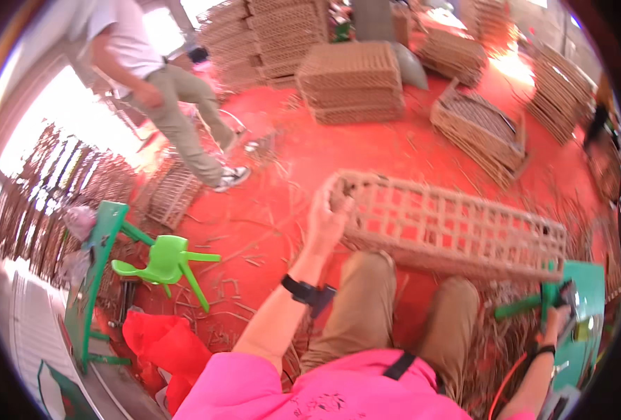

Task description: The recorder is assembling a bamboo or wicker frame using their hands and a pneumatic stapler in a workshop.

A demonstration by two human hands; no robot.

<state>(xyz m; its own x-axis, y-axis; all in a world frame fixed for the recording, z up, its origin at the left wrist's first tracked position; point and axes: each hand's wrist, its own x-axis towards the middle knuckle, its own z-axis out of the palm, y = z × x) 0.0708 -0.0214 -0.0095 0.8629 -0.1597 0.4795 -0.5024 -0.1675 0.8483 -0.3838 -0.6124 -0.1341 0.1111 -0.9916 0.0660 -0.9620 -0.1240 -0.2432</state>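
Right hand: at four o'clock I see the hand (560, 320), its fingers seemingly wrapped around a dark tool (568, 295); blur hides the detail.
Woven basket: the long lattice basket (457, 227) stretches from centre to three o'clock, past the wearer's knees, its far-right end by the green bench (590, 297).
Left hand: near centre, I make out the fingers of this hand (333, 210) clamped on the basket's left end.
Cane scraps: strips (496, 350) litter the floor at five, crowding the feet.
Left clutter: red cloth (167, 346) at seven, a green chair (162, 260) at eight.
Walker: a person (174, 98) at ten.
Stacks: I have woven baskets (351, 80) piled past twelve, another tilted pile (478, 129) at two.
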